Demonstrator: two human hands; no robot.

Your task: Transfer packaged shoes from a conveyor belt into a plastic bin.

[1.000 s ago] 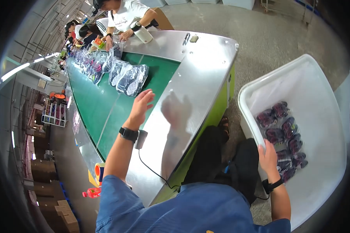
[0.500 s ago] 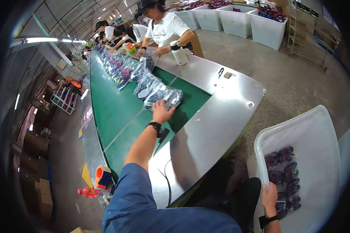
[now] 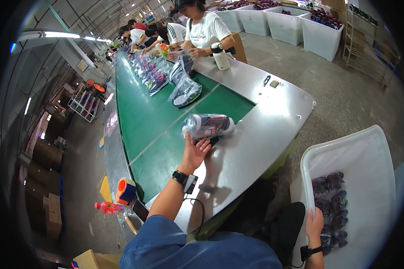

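Observation:
My left hand [image 3: 195, 153] is turned palm up at the near end of the green conveyor belt [image 3: 166, 127]. Its thumb rests against a clear plastic bag of shoes [image 3: 208, 125], and its loosely curled fingers lie just under the bag; how firm the hold is does not show. This bag appears raised over the metal edge of the table. With my right hand [image 3: 314, 225] I grip the near rim of a large white bin [image 3: 306, 179] on the right. Several bagged dark shoes [image 3: 338, 199] lie in rows inside it. Another bagged shoe [image 3: 186, 92] lies farther up the belt.
Co-workers [image 3: 208, 29] stand along the far right side. A white bottle [image 3: 220, 57] stands on the metal tabletop [image 3: 274, 105]. Tape rolls [image 3: 125, 190] and a red bottle [image 3: 107, 207] sit at the left edge. White bins [image 3: 321, 36] line the back.
My left hand has turned from palm down to palm up and brought the bagged shoes off the belt toward me and right. My right hand stays on the bin rim.

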